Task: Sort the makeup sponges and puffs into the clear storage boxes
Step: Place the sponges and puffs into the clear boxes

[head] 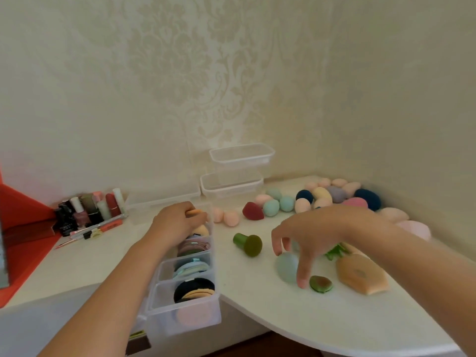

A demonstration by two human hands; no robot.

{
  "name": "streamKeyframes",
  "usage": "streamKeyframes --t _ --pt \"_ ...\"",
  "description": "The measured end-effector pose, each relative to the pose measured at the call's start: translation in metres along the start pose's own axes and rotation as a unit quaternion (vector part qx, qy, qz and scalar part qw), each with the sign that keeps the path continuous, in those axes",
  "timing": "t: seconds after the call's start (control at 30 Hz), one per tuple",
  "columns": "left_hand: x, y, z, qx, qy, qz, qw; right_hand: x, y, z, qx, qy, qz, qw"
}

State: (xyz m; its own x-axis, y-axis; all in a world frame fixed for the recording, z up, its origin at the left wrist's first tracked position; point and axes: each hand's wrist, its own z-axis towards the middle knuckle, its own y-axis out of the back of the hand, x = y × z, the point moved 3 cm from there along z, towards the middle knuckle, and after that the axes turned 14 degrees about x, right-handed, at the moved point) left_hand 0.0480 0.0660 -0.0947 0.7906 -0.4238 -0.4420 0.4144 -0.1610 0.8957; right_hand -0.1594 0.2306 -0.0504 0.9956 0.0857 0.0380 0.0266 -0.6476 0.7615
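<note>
A clear divided storage box (pixel 164 309) stands at the table's front edge, its compartments holding flat puffs in black, tan, blue, mauve and yellow. My left hand (pixel 177 221) hovers over its far compartment and pinches an orange puff (pixel 193 212). My right hand (pixel 319 234) hangs with spread fingers over a pale teal sponge (pixel 286 266), fingertips touching it. Beside it lie a small green avocado-shaped puff (pixel 320 284) and a large tan puff (pixel 360 274). A green mushroom-shaped sponge (pixel 248 244) lies on its side between box and hand.
Several egg-shaped sponges (pixel 322 195) in pink, teal, navy, yellow and red lie scattered toward the back right corner. Two clear boxes (pixel 240 157) are stacked against the wall. Nail polish and cosmetics (pixel 90 210) cluster at the left, next to a red object (pixel 23 228).
</note>
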Motion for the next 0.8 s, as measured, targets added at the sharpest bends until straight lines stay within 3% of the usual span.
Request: streamKeyframes --t 0.37,0.6,0.7,0.8 --pt "-0.002 -0.001 -0.006 -0.011 0.0 -0.011 1.0 -0.023 0.001 0.048 -0.187 0.023 0.105 0.976" --pt "-0.002 0.001 -0.006 -0.016 0.009 -0.016 1.0 -0.029 0.007 0.032 -0.255 0.038 0.126 0.958" --pt "-0.003 0.001 -0.006 -0.016 0.013 -0.01 1.0 -0.037 0.009 0.003 -0.255 0.005 0.123 0.959" --pt "-0.005 0.001 -0.007 -0.015 0.017 0.0 1.0 -0.045 0.004 -0.021 -0.152 -0.12 0.04 0.98"
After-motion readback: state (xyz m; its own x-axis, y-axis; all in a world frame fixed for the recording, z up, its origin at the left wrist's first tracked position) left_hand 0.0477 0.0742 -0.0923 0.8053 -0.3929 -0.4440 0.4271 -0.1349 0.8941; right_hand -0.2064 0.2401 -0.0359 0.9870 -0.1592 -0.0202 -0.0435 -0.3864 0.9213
